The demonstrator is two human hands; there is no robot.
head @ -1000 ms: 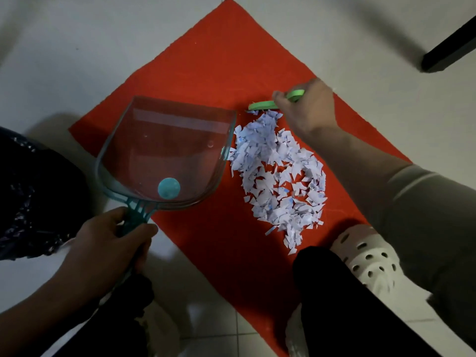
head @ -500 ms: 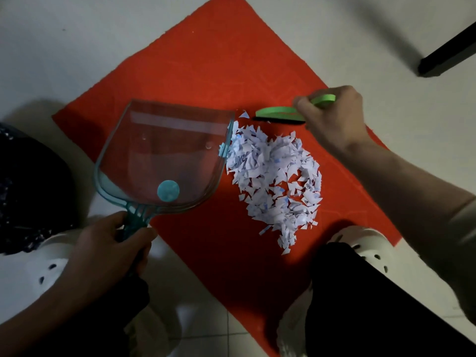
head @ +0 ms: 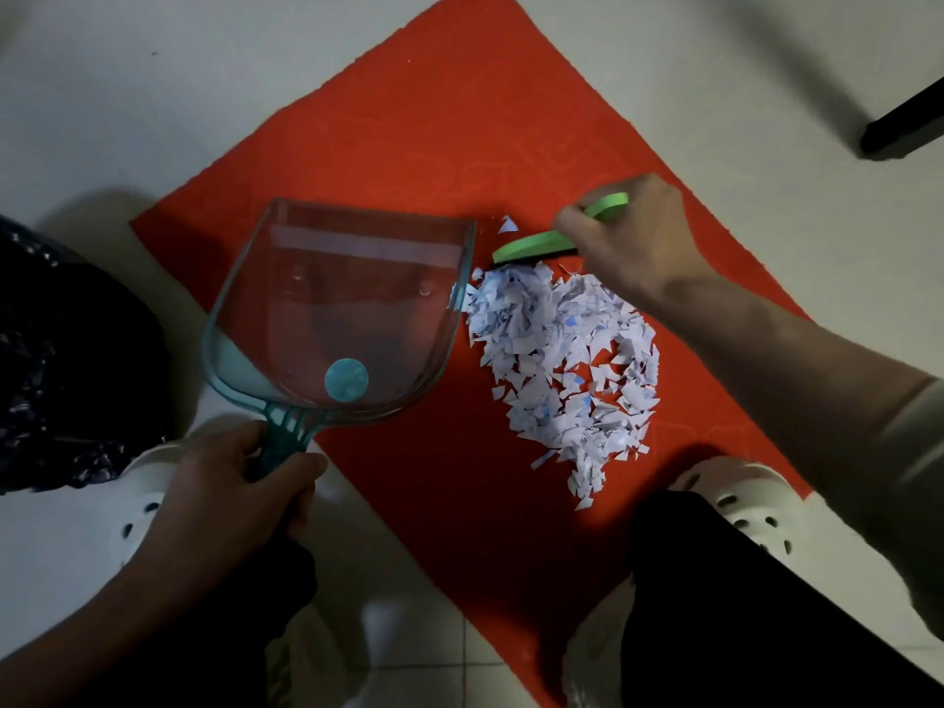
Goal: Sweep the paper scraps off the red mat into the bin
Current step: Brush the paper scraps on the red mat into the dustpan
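Note:
A pile of white paper scraps [head: 564, 370] lies on the red mat [head: 459, 135], right of centre. My left hand [head: 230, 488] grips the teal handle of a clear dustpan [head: 342, 309], whose right side touches the pile's left edge. My right hand [head: 628, 242] holds a green hand brush [head: 536, 242] at the far end of the pile, bristles down against the scraps. One scrap [head: 507, 224] lies apart, just beyond the brush. A black bin bag [head: 61, 360] sits at the left edge, partly cut off.
White tiled floor [head: 153, 94] surrounds the mat. My white perforated clogs [head: 740, 503] and dark trouser legs [head: 715, 605] are at the mat's near edge. A black furniture leg [head: 904, 125] stands at the upper right.
My right hand has brought the brush back down onto the far end of the pile. The dustpan stays against the scraps, and the view has shifted slightly.

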